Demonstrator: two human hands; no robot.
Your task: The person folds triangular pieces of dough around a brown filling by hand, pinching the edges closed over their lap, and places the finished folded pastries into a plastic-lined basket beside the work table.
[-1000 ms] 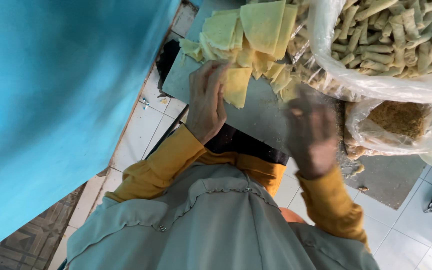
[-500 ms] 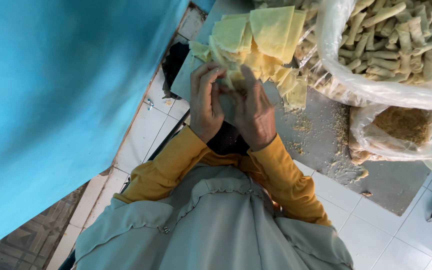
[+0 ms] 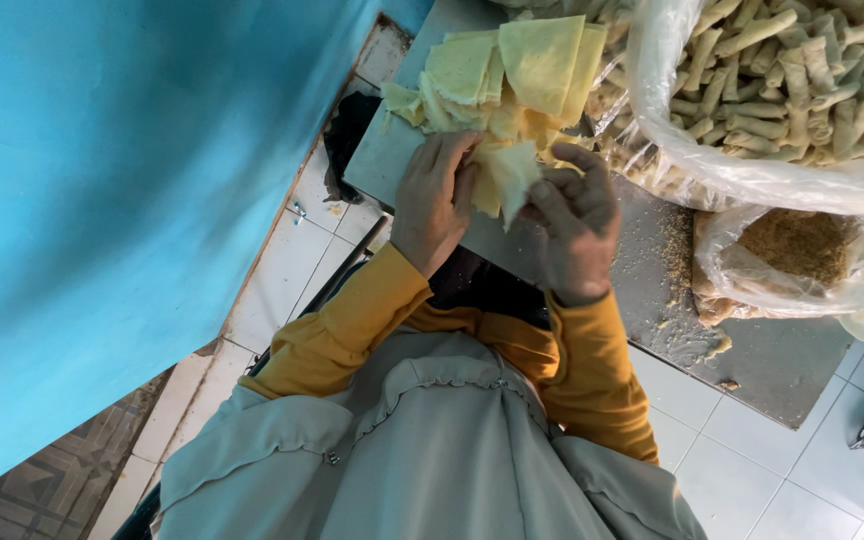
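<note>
A pale yellow dough sheet (image 3: 508, 178) is pinched between both hands at the near edge of the grey surface (image 3: 772, 350). The right hand (image 3: 574, 222) is curled, its grip closed on the sheet's right side; the left hand (image 3: 434, 195) is laid flatter, fingers pressed on the sheet's left side. Both wrists are bent away from the body, with mustard sleeves (image 3: 352, 325) drawn in close. Just beyond, a stack of yellow sheets (image 3: 512, 70) is piled. To the right, clear bags of rolled pastries (image 3: 792, 80) and crumbs (image 3: 797, 245) are crowded in. On the left, a blue wall (image 3: 102, 200) is seen beside the white tiled floor (image 3: 282, 270).

Head-worn view, steeply downward, close
</note>
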